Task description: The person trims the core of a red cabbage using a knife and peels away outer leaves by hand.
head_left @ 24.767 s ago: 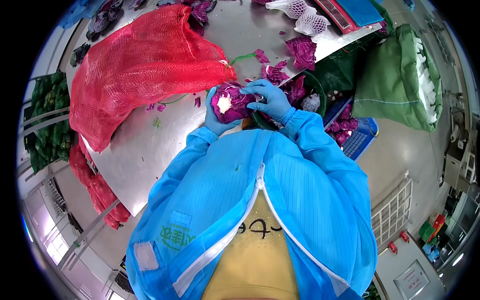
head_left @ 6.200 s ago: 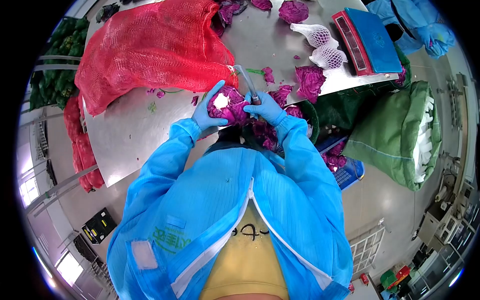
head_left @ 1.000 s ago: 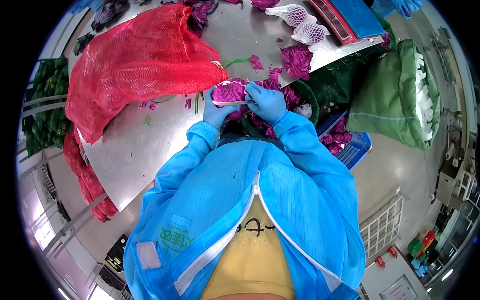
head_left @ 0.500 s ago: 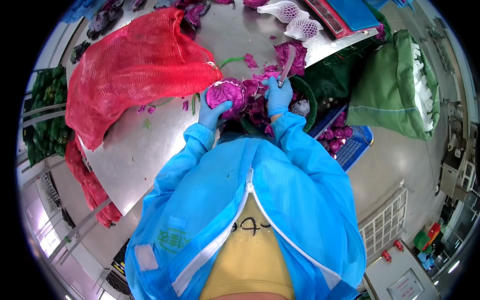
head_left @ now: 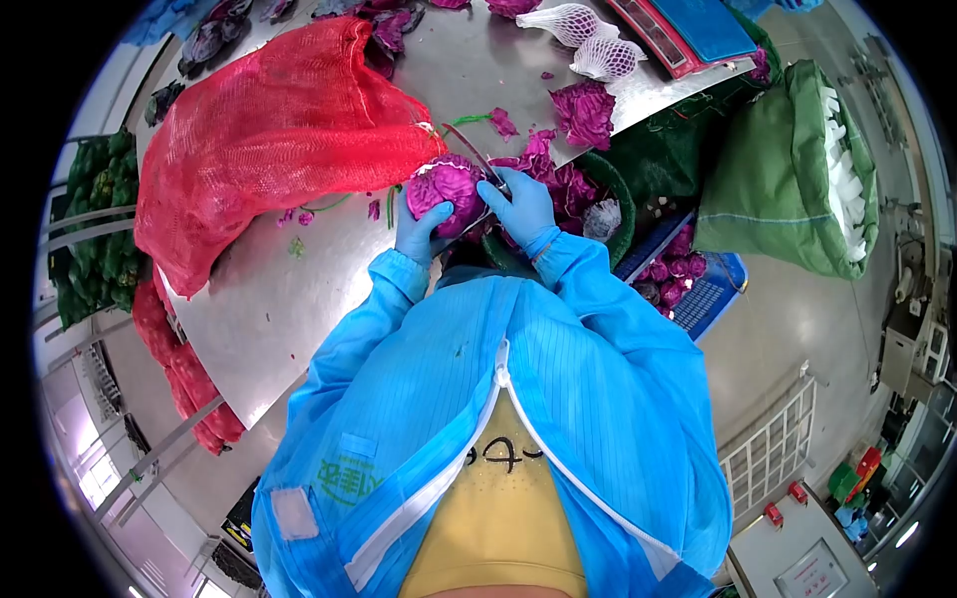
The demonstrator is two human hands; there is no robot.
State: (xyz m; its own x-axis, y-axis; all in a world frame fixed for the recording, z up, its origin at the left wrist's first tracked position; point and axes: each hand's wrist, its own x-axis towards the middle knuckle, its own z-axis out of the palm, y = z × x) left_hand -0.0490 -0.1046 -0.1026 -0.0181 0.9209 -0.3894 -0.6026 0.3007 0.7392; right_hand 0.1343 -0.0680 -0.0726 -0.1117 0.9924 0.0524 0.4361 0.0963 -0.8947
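My gloved left hand point(head_left: 416, 231) is closed around the left and lower side of a purple cabbage point(head_left: 449, 189), held just over the near edge of the metal table. Against the cabbage's right side, my gloved right hand point(head_left: 524, 204) grips a knife. The knife's thin blade point(head_left: 467, 143) points up and left, past the top right of the cabbage; its handle is mostly hidden in my fingers. Below and right of that hand stands a green bin point(head_left: 622, 231) with loose purple leaves point(head_left: 570, 194) in it.
A full red mesh sack point(head_left: 269, 140) lies on the metal table point(head_left: 264, 329). White foam nets point(head_left: 606, 58) and a leaf point(head_left: 583, 115) lie farther back. Right are a green sack point(head_left: 768, 179) and a blue crate point(head_left: 720, 299) of small purple heads.
My right hand has come left to the cabbage, and the knife has swung from pointing up-right to pointing up-left. Leaf pieces beside the cabbage now lie over the bin. My left hand keeps its hold.
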